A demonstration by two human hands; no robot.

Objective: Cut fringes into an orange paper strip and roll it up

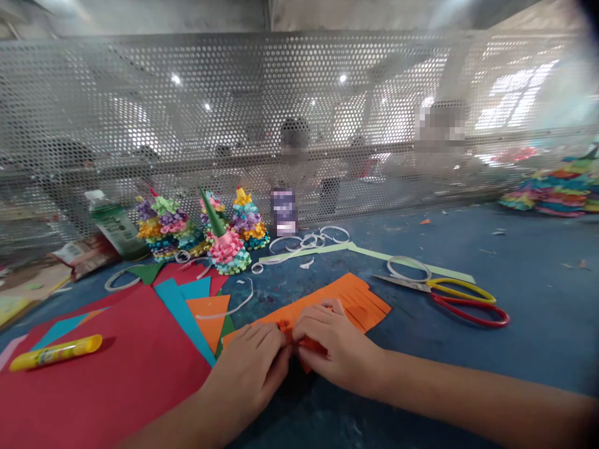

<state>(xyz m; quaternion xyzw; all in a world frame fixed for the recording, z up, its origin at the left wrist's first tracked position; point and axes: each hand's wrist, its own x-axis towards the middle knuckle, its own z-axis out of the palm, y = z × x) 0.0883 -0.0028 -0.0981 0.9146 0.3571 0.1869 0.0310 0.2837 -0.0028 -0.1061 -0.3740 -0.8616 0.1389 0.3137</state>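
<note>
An orange paper strip [322, 294] lies slantwise on the blue table, with slits cut into its right end to form a fringe. My left hand [255, 362] is closed on the strip's near edge, fingertips pressed together. Close beside it, my right hand [330, 343] pinches the same paper, its fingers curled over the fringe. Between the two hands a bit of the orange paper is bent up; the fingertips partly hide it. Right of the paper rest scissors [435, 287] with one yellow and one red handle, blades apart.
Red sheets [140, 362] with blue and orange scraps cover the left side, a yellow glue stick [56, 353] on top. Curly paper cones [229, 249], a bottle [116, 224] and a phone-like screen [284, 211] stand along the perforated metal screen [210, 125]. Pale green strips [322, 249] lie behind.
</note>
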